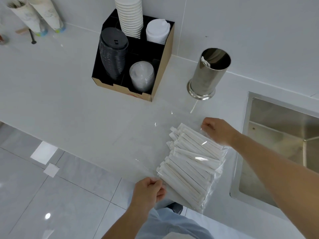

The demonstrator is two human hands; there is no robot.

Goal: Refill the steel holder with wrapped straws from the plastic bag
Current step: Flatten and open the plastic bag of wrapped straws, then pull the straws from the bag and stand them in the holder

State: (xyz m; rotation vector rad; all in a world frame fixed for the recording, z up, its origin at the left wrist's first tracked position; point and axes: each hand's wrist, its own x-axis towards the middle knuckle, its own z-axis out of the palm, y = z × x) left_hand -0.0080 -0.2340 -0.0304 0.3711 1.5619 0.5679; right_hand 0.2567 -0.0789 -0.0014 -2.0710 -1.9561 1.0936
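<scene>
Plastic bag [209, 171]: lies flat on the white counter [69, 104], near the front edge and just left of the sink [283, 144]; its open mouth seems to face left, though the clear film is hard to trace there.
Wrapped straws [188, 161]: a thick bundle inside the bag, lying side by side with their ends toward the open side, so they could slide out that way.
Left hand [148, 190]: closed in a pinch on the near edge of the film, just beside the nearest straws; nothing else is in it.
Right hand [216, 129]: fingers curled shut on the far edge of the bag, beside the top of the bundle.
Why held so: the two grips on opposite edges look meant to stretch the mouth wide and keep the bag from sliding (a judgement, not something shown).
Steel holder [209, 73]: stands upright on the counter, far from the hands and right of the black lid organiser [162, 75]; almost empty, with only a few wrapped ends at its left rim.
Stray straw [193, 107]: one lies on the counter just near the holder's base.
Progress: early; no straws are out of the bag yet.
</scene>
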